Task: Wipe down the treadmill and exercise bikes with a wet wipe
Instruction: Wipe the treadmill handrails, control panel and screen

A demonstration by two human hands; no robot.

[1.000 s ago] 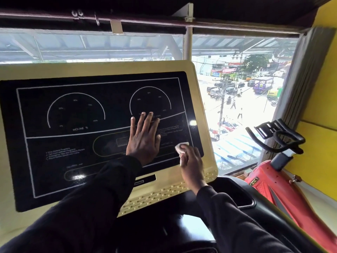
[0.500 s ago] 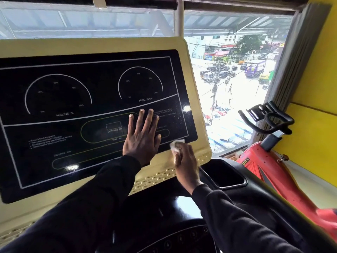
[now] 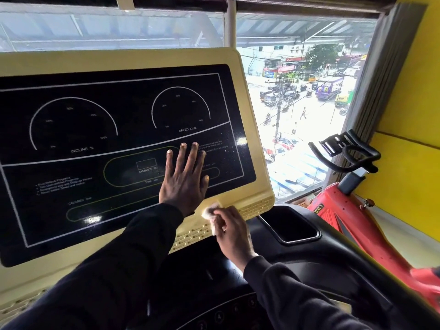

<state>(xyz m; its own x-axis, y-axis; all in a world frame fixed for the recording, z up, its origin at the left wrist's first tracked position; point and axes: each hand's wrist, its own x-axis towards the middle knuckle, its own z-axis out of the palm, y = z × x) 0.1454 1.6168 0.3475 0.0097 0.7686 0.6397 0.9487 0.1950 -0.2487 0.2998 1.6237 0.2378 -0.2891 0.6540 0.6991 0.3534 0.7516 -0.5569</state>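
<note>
Wet wipe [image 3: 210,211] is down on the cream bottom edge of the treadmill console [image 3: 247,96], scrunched up in the right hand [image 3: 232,231].

The wipe's a small crumpled white wad, pinched in curled fingers against the matte plastic frame right above the slotted vent strip [image 3: 190,234]. Left hand [image 3: 184,179] lies flat, fingers straight and spread, on the glossy black display panel [image 3: 95,129] with its thin white dial outlines and glare spots. Dark moulded cup tray [image 3: 291,228] sits just right of it, red exercise bike [image 3: 345,210] with curvy black handlebars beside the yellow wall [image 3: 409,91].
</note>
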